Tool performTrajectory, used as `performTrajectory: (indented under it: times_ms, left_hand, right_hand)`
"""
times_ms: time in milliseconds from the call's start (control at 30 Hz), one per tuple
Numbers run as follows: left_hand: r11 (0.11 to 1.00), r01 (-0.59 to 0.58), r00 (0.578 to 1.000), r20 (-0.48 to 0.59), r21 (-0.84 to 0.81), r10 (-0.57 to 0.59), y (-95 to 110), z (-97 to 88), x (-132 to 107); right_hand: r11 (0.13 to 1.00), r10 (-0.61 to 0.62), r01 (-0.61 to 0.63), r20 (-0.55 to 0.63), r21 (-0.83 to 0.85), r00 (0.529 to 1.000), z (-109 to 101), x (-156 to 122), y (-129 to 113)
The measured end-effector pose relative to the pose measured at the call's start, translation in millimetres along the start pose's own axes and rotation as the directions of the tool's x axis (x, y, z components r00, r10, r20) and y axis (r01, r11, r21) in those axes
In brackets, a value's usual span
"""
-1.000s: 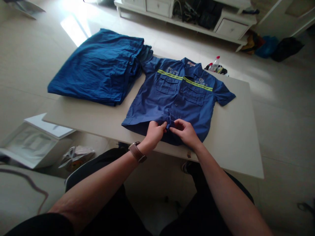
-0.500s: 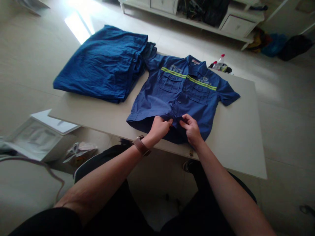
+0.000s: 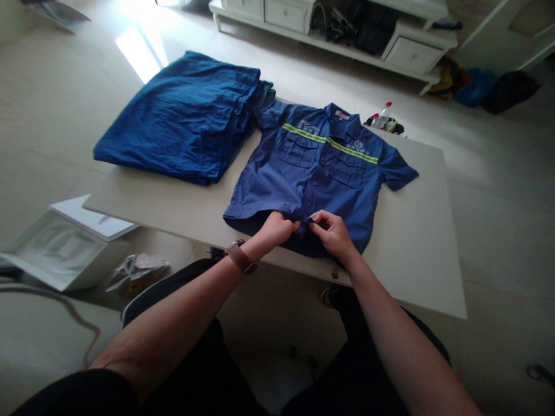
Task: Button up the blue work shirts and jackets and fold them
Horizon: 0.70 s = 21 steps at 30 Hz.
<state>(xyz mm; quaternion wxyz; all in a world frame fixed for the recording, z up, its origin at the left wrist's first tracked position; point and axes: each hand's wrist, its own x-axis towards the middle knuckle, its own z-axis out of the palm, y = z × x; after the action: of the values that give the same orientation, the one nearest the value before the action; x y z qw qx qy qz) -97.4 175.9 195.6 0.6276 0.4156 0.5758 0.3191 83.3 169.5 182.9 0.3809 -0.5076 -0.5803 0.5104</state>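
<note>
A short-sleeved navy work shirt (image 3: 277,179) with yellow-green chest stripes lies front up, its collar away from me and its hem at the near table edge. My left hand (image 3: 278,229), with a brown-strapped watch (image 3: 240,257) at the wrist, is closed on the front near the hem; some of its fingers are hidden inside the shirt. Close beside it, my right hand (image 3: 332,232) pinches the other front edge between thumb and fingers. The button placket runs up from between my hands. Whether a button is under my fingertips I cannot make out.
A stack of folded blue garments (image 3: 173,121) sits left of the shirt on the pale table (image 3: 420,248). Bottles with red caps (image 3: 383,115) stand beyond the far edge. A white box (image 3: 65,242) and plastic bag (image 3: 137,271) are at lower left; a white cabinet (image 3: 286,17) stands behind.
My right hand has shifted slightly left, closer to my left hand, along the shirt's front edge. Both hands keep their hold near the hem. The whole view has tilted a little.
</note>
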Motion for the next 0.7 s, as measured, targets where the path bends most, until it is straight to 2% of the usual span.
performTrajectory:
  times_ms: [167, 367, 500, 700]
  left_hand:
    - [0.999, 0.030, 0.999, 0.031, -0.015, -0.029, 1, -2.4, -3]
    - [1.000, 0.021, 0.999, 0.031, -0.024, -0.020, 4, -0.8, -2]
    - [0.999, 0.018, 1.000, -0.009, -0.048, -0.019, 4, 0.2, 0]
    - [0.996, -0.030, 0.999, 0.026, -0.081, 0.032, 5, -1.5, -1]
  right_hand:
    - [1.000, 0.004, -0.004, 0.006, 0.009, 1.000, 4, 1, 4]
    - [0.997, 0.068, -0.062, -0.127, 0.051, 0.990, 13, 1, 7]
    - [0.995, 0.090, -0.086, -0.075, 0.052, 0.993, 11, -1, -1]
    - [0.999, 0.046, -0.046, -0.032, 0.000, 0.998, 6, -2, -3]
